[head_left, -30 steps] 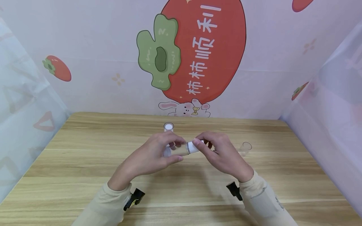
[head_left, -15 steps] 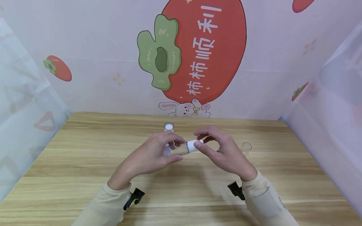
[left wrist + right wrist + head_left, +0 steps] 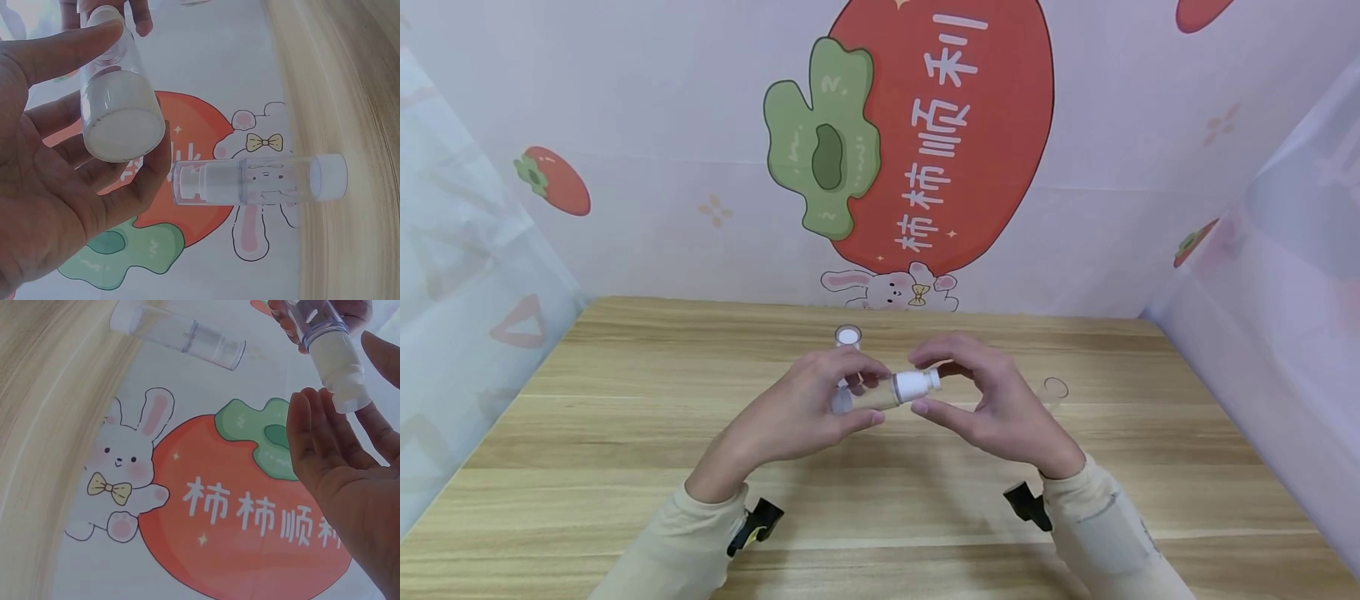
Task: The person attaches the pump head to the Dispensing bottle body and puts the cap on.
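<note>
My left hand (image 3: 805, 404) grips a clear pump bottle (image 3: 876, 397) by its body, thumb on the near side and fingers on the far side. The bottle lies nearly level above the table, its white collar and pump head (image 3: 916, 384) pointing right. In the left wrist view the bottle's white base (image 3: 124, 130) faces the camera. My right hand (image 3: 992, 400) is spread around the pump end, thumb and fingers apart. The right wrist view shows the white pump head (image 3: 351, 394) between the fingers and thumb, with the fingertips close to it.
A second clear bottle (image 3: 269, 181) with a white pump inside its clear cap stands upright on the table behind my left hand. A loose clear cap (image 3: 1054, 390) stands behind my right wrist. A printed cloth (image 3: 700, 233) hangs behind the wooden table (image 3: 647, 433).
My right thumb and fingers have let go of the white pump end and parted, leaving it exposed. The left hand and bottle have stayed nearly still.
</note>
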Motion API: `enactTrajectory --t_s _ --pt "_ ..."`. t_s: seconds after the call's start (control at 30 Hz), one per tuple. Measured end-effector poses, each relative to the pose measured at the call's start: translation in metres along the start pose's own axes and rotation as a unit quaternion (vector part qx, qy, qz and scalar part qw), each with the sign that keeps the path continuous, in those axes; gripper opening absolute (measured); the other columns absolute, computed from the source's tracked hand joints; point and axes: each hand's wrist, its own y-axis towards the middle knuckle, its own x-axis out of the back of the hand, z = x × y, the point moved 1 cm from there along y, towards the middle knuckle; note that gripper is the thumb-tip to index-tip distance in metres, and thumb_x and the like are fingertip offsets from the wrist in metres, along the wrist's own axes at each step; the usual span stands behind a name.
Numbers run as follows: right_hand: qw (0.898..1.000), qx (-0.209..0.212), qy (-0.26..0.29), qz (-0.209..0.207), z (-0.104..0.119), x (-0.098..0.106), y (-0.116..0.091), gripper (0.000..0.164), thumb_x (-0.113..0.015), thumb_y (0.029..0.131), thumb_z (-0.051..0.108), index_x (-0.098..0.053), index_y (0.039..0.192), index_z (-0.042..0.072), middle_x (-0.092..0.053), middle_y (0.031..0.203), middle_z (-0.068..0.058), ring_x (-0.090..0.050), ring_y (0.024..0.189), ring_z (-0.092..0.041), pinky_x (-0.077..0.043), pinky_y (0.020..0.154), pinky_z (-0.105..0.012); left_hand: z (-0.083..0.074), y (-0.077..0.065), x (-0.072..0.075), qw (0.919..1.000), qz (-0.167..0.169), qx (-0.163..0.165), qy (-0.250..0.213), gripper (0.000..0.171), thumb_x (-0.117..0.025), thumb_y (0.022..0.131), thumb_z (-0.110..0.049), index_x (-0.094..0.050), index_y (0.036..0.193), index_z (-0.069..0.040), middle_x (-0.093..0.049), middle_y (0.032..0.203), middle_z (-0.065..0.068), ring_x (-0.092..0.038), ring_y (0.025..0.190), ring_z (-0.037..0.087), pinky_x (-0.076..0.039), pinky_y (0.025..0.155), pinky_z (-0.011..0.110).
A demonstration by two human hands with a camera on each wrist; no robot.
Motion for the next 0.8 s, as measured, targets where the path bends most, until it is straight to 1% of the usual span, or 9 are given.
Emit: enactTrajectory --t_s 0.2,0.3,0.57,0.8 --pt "1.0 0.002 0.011 0.011 -0.0014 -0.0011 0.0004 0.042 -0.082 0.084 0.001 -0.066 0.121 0.01 -0.066 0.117 -0.004 -0.064 0.105 -0.019 -0.056 0.091 -0.036 0.0006 0.0003 -0.0009 1.0 -0.005 -0.004 0.001 0.035 -0.085 0.082 -0.012 -0.072 0.114 -0.009 -0.069 0.101 -0.005 -0.064 0.091 0.016 -0.053 0.084 0.033" --pt "1.0 -0.003 0.014 0.013 -0.0001 -0.0014 0.0009 0.043 -0.082 0.083 0.001 -0.066 0.122 0.01 -0.066 0.117 -0.002 -0.065 0.104 -0.019 -0.056 0.091 -0.037 0.0012 0.0003 -0.0011 0.9999 -0.01 -0.004 0.001 0.034 -0.085 0.082 -0.012 -0.072 0.114 -0.009 -0.069 0.101 -0.005 -0.064 0.09 0.015 -0.053 0.083 0.033" --pt "1.0 -0.008 0.023 0.016 0.0008 -0.0017 0.0013 0.042 -0.082 0.083 -0.001 -0.066 0.121 0.006 -0.066 0.115 -0.003 -0.066 0.101 -0.019 -0.057 0.088 -0.036 0.0013 0.0 -0.001 0.9999 -0.016 0.003 -0.001 0.036 -0.086 0.081 -0.011 -0.072 0.114 -0.009 -0.069 0.101 -0.005 -0.064 0.09 0.016 -0.053 0.082 0.033" --pt "0.999 -0.022 0.013 0.02 0.0009 -0.001 0.0012 0.043 -0.083 0.082 0.0 -0.066 0.121 0.007 -0.067 0.113 0.001 -0.067 0.098 -0.017 -0.058 0.086 -0.035 0.0002 -0.0001 -0.0003 0.9998 -0.017 0.007 -0.002 0.038 -0.086 0.081 -0.011 -0.072 0.115 -0.007 -0.068 0.101 -0.006 -0.062 0.09 0.014 -0.053 0.083 0.033"
